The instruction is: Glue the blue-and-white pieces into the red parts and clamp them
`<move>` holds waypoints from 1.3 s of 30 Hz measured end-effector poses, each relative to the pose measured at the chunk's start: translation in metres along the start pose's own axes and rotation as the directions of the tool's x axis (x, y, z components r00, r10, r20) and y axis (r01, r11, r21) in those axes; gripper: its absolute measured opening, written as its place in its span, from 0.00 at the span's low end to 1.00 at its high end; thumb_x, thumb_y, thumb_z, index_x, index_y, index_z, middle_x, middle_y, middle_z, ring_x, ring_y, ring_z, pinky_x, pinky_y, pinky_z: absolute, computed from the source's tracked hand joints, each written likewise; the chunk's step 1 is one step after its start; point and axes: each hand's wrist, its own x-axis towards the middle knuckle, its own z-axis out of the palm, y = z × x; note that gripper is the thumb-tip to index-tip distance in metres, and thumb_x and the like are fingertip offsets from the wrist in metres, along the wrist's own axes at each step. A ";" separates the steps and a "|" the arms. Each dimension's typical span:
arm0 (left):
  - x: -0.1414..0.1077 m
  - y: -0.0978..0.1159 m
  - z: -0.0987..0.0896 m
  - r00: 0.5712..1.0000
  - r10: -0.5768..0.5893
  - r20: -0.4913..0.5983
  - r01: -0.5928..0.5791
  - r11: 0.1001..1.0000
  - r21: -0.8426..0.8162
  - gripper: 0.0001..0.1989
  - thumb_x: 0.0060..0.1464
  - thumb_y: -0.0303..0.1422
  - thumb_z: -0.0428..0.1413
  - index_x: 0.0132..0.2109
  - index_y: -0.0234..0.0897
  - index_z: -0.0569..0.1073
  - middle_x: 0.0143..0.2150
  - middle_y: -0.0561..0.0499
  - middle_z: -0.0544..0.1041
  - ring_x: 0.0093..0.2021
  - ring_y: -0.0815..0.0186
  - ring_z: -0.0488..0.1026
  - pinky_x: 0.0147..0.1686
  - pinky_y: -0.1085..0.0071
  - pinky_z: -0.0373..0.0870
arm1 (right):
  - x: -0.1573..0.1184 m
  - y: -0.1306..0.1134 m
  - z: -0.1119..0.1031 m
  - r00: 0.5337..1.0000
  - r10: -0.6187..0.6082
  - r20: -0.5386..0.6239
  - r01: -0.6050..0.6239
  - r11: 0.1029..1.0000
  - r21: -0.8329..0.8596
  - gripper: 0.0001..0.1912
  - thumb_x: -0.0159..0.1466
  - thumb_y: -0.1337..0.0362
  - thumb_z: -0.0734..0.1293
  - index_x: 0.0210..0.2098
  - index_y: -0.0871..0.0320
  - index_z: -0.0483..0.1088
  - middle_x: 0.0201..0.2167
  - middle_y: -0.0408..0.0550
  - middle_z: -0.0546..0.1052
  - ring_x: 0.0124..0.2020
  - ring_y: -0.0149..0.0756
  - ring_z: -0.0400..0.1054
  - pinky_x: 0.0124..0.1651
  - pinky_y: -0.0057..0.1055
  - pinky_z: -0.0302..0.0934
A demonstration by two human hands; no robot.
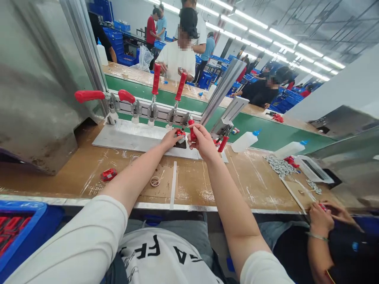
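My right hand is wrapped round the red handle of a toggle clamp on the metal fixture. Beside it, my left hand has its fingers closed on a small red-and-grey part, which sits under the clamp on a dark pad. To the left, more toggle clamps line the rail, two with raised red handles and two with handles lying sideways. An aluminium base plate runs beneath them. Another red part lies on the bench left of my forearm.
A small round tub rests near the bench's front edge. White bottles with blue caps and a pile of grey parts are on the right. A co-worker's hands hold something red there. A blue crate of red parts stands at lower left.
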 end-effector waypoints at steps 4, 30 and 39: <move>0.000 0.002 -0.003 1.000 0.022 0.008 -0.021 0.999 -0.029 0.22 0.49 0.31 0.73 0.53 0.39 0.81 0.47 0.46 0.82 0.41 0.58 0.76 0.41 0.70 0.71 | -0.001 0.012 0.004 0.999 -0.035 -0.028 0.034 0.999 -0.026 0.24 0.66 0.40 0.71 0.49 0.49 0.67 0.27 0.37 0.69 0.26 0.31 0.66 0.27 0.28 0.61; 0.002 -0.004 -0.005 0.998 0.022 0.055 -0.022 1.000 0.003 0.25 0.51 0.35 0.73 0.56 0.42 0.81 0.43 0.48 0.81 0.24 0.66 0.69 0.26 0.69 0.65 | -0.001 0.027 0.018 0.985 -0.132 -0.115 0.129 0.991 -0.034 0.21 0.68 0.42 0.69 0.48 0.50 0.68 0.25 0.37 0.67 0.25 0.31 0.63 0.30 0.30 0.61; -0.001 0.001 -0.006 0.998 0.021 0.067 -0.026 0.997 0.079 0.24 0.57 0.36 0.70 0.59 0.40 0.80 0.50 0.45 0.82 0.29 0.65 0.72 0.29 0.70 0.68 | -0.001 0.050 0.016 0.985 -0.140 -0.097 0.141 0.990 0.002 0.20 0.68 0.43 0.70 0.48 0.50 0.67 0.25 0.36 0.68 0.24 0.30 0.63 0.30 0.29 0.60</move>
